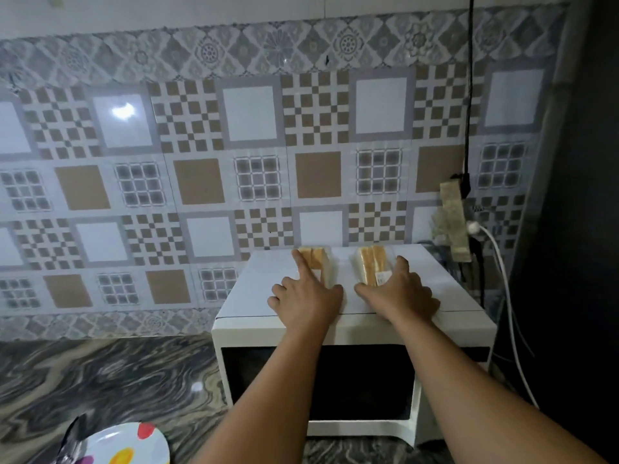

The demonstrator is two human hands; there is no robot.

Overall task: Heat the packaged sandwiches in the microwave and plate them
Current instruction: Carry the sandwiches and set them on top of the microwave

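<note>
Two packaged sandwiches in clear wrap lie on top of a white microwave point(254, 289) with its dark door closed. My left hand point(306, 299) rests on the near end of the left sandwich point(316, 259), index finger stretched along its left side. My right hand point(402, 289) lies over the near end of the right sandwich point(370, 266), fingers spread around its right side. Neither pack is lifted. A white plate point(130, 447) with coloured dots sits at the bottom left on the counter.
The microwave stands on a dark marbled counter point(110, 380) against a patterned tile wall. A power strip point(454, 222) with a white cable and a black cord hangs to the right, beside a dark wall. A dark utensil lies by the plate.
</note>
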